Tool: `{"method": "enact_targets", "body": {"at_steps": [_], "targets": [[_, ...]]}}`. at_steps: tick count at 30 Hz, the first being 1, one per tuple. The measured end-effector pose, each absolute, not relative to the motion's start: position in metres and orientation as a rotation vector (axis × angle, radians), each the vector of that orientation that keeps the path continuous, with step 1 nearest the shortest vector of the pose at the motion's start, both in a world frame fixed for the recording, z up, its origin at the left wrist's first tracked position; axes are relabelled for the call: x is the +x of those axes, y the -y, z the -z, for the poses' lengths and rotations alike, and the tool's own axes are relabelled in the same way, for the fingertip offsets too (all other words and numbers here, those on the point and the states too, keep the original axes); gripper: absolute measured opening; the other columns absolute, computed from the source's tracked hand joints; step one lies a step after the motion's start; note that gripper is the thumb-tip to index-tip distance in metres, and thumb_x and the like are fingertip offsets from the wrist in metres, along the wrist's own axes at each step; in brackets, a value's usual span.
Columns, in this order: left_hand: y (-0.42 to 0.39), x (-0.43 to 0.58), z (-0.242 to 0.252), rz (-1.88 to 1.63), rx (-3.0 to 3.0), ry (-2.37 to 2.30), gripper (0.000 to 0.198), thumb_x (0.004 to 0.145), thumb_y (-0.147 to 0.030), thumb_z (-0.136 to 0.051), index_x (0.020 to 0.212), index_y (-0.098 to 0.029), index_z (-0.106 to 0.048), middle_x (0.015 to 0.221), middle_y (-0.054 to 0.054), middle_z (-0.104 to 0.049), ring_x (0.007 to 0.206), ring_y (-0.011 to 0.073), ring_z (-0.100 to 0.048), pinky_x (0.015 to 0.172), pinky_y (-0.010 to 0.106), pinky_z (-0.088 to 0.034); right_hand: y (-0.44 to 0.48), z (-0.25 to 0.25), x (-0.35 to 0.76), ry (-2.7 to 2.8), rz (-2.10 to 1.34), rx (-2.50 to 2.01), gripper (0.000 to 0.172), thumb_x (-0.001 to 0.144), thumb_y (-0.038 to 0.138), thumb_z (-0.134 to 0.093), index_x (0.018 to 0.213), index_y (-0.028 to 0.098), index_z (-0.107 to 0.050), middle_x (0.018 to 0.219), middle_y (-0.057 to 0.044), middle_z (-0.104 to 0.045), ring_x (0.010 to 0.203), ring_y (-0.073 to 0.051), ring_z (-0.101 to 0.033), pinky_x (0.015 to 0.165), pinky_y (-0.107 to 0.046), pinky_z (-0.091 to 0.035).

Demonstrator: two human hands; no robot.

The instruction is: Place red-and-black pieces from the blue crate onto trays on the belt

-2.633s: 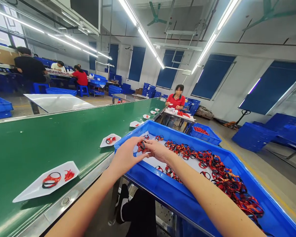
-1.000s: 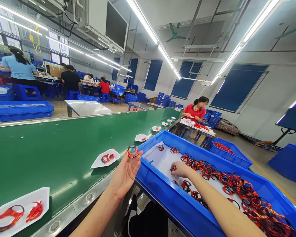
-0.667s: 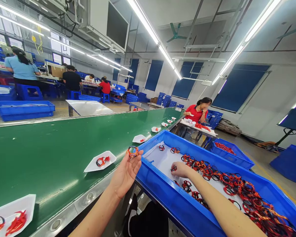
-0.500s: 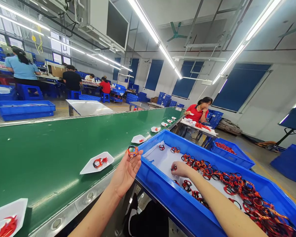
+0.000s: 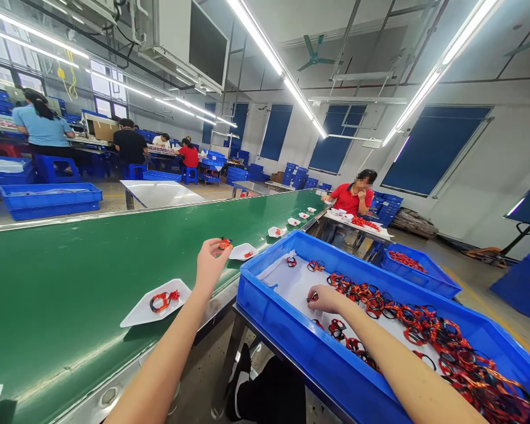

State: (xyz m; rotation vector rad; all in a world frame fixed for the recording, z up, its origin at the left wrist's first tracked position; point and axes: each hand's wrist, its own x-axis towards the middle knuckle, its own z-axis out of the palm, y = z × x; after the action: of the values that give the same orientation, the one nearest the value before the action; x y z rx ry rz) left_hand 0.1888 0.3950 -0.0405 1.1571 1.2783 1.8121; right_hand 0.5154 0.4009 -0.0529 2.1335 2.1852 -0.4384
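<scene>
My left hand [image 5: 212, 262] is over the green belt, its fingers pinching an orange-and-black ring [image 5: 225, 243], a small loop-shaped piece. Just beyond it sits a white tray [image 5: 236, 253] with a few red bits in it. Closer to me, another white tray [image 5: 139, 312] carries a red-and-black ring beside a red tuft. My right hand [image 5: 327, 298] is low inside the blue bin [image 5: 287, 344], fingertips closed on a dark ring [image 5: 311, 298] near the white liner. Many similar rings [image 5: 380, 303] lie in the bin, heaped thickest toward the near right.
The green belt [image 5: 92, 259] runs from near left to far right, with several white trays along its edge. A person in red [image 5: 348, 199] sits at a table beside it. Another blue bin [image 5: 419, 277] with red pieces stands beyond mine. More people sit at the far left.
My left hand has moved left and forward from the bin's corner to over the belt, turning palm away with the ring. The near trays have slid toward me. My right hand has hardly moved.
</scene>
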Motion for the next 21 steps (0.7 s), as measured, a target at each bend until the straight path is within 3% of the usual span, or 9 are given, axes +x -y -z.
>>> {"method": "enact_targets", "body": {"at_steps": [4,8,11,14,17,21], "targets": [[-0.429,0.193,0.045,-1.64,1.325,-1.49,0.034,0.064,-0.024,-0.073,0.093,-0.016,-0.058,0.105,0.015,-0.066,0.108,0.0304,-0.056,0.097,0.048,-0.035,-0.397,0.039,0.51,-2.285,0.491,2.21,0.027,0.067,0.027,-0.067,0.091,0.015,-0.067,0.097,-0.012,-0.066,0.097,-0.028,-0.06,0.081,-0.035,-0.044],[-0.441,0.197,0.038,-1.519,1.447,-1.585,0.038,0.065,-0.024,-0.072,0.099,-0.013,-0.057,0.117,0.022,-0.06,0.118,0.0374,-0.047,0.102,0.055,-0.023,-0.39,0.022,0.501,-2.42,0.829,2.204,0.028,0.081,0.035,-0.055,0.1,0.015,-0.062,0.1,-0.011,-0.066,0.09,-0.021,-0.063,0.071,-0.028,-0.048],[-0.427,0.207,0.023,-1.474,1.586,-1.505,0.039,0.07,-0.029,-0.068,0.105,-0.014,-0.057,0.121,0.018,-0.058,0.119,0.0317,-0.049,0.102,0.045,-0.03,-0.384,0.01,0.492,-2.501,1.159,2.147,0.038,0.09,0.046,-0.039,0.108,0.019,-0.058,0.109,-0.009,-0.064,0.088,-0.016,-0.064,0.067,-0.023,-0.05],[-0.395,0.229,0.004,-1.409,1.784,-1.236,0.037,0.072,-0.034,-0.067,0.105,-0.021,-0.06,0.112,0.007,-0.064,0.105,0.0217,-0.058,0.093,0.031,-0.041,-0.377,0.0,0.478,-2.542,1.7,2.029,0.041,0.089,0.051,-0.041,0.111,0.021,-0.057,0.113,-0.009,-0.062,0.085,-0.014,-0.064,0.067,-0.022,-0.051],[-0.363,0.256,-0.011,-1.33,1.929,-0.85,0.045,0.063,-0.029,-0.075,0.107,-0.025,-0.064,0.11,0.005,-0.065,0.101,0.0218,-0.058,0.088,0.029,-0.044,-0.37,-0.007,0.464,-2.529,2.223,1.698,0.034,0.083,0.047,-0.055,0.102,0.02,-0.062,0.105,-0.007,-0.064,0.077,-0.012,-0.062,0.063,-0.021,-0.05],[-0.346,0.279,-0.014,-1.218,1.827,-0.701,0.036,0.058,-0.024,-0.076,0.093,-0.026,-0.071,0.1,0.005,-0.069,0.097,0.0256,-0.057,0.089,0.031,-0.043,-0.365,-0.012,0.451,-2.5,2.343,1.479,0.033,0.078,0.044,-0.062,0.101,0.02,-0.063,0.09,-0.003,-0.065,0.071,-0.011,-0.06,0.062,-0.022,-0.049]]}}
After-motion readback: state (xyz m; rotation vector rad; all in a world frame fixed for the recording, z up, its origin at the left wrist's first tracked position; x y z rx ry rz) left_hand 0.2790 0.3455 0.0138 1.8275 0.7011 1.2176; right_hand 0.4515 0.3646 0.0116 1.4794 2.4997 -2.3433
